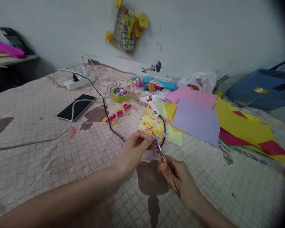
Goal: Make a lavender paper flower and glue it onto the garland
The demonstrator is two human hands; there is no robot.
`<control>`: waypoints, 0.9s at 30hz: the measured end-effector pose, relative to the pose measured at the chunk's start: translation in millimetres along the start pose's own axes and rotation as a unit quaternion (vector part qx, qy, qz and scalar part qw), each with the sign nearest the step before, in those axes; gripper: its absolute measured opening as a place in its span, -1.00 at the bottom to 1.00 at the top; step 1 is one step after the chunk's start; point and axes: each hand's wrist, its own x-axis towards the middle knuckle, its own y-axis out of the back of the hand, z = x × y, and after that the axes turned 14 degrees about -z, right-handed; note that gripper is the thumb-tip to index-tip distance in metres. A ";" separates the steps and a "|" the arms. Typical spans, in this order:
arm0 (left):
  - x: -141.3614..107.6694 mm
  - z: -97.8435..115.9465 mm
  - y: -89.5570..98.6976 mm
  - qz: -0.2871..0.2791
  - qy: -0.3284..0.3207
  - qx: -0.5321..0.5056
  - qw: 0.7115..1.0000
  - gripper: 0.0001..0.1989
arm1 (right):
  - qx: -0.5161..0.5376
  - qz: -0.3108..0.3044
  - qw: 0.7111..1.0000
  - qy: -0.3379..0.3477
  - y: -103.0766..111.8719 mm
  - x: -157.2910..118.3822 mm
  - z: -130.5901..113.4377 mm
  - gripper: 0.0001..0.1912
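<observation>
My left hand [135, 150] pinches a small piece of purple paper [153, 137] near the middle of the view. Scissors [163, 158] are gripped in my right hand [177, 177], their blades pointing up and away, with the tips at the purple piece. Just beyond my fingertips, many small yellow and pink paper scraps [154, 125] lie on a pale yellow sheet [177, 138]. A white glue gun [154, 108] with a black cord rests on that sheet. Purple scraps [152, 155] show between and below my hands.
A phone [76, 107], power strip [79, 81], cables and a decorated red strip [118, 113] lie left. Behind is a roll of tape [120, 95]. Purple [196, 120], pink [192, 96] and yellow sheets [244, 126], white string [224, 153] and a blue bag [263, 87] are right.
</observation>
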 end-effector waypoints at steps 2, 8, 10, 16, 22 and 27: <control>-0.6 0.6 -0.6 0.001 0.003 0.001 1.000 -0.85 | 0.010 -0.011 1.000 0.005 0.2 -1.2 0.5 -0.51; -1.3 0.9 -1.2 0.003 0.006 0.003 1.000 -0.86 | 0.000 -0.021 1.000 0.003 1.9 -2.7 -0.2 -0.53; -1.1 0.7 -1.1 0.005 0.007 0.005 1.000 -0.86 | -0.002 -0.017 1.000 -0.002 2.0 -1.8 -0.6 -0.54; -1.0 1.2 -1.6 0.008 0.010 0.009 1.000 -0.85 | -0.019 0.000 1.000 -0.009 1.6 0.2 -1.7 -0.54; -0.2 -0.2 -1.2 0.012 0.005 0.007 1.000 -0.86 | -0.042 0.010 0.999 -0.002 2.4 -0.1 -2.3 -0.56; -0.6 -0.3 -1.5 0.008 0.003 0.003 1.000 -0.85 | -0.049 0.016 0.999 0.000 2.2 -1.1 -1.4 -0.57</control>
